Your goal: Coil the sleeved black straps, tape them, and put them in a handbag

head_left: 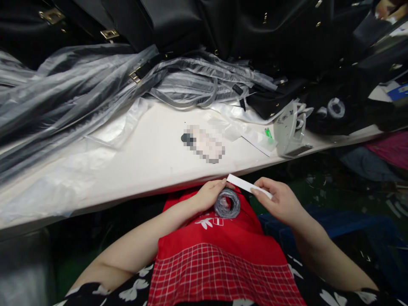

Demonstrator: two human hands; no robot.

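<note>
A white strip (245,185) is pinched between the thumb and fingers of my right hand (280,199), slanting down to the right over my lap. The strip's far end comes up close to the fingertips of my left hand (210,193). A greyish, see-through roll of tape (218,208) sits against my left hand, in front of the red apron (188,238). My left fingers are closed at the roll's upper side and partly hidden by it. On the white table beyond lies a blurred-out oblong item (207,146).
Black bags with gold-coloured clasps (109,34) pile along the back, and plastic-wrapped straps (188,80) lie before them. A white holder (288,131) stands at the right beside a small green item (268,134). Another tape roll (341,109) lies farther right.
</note>
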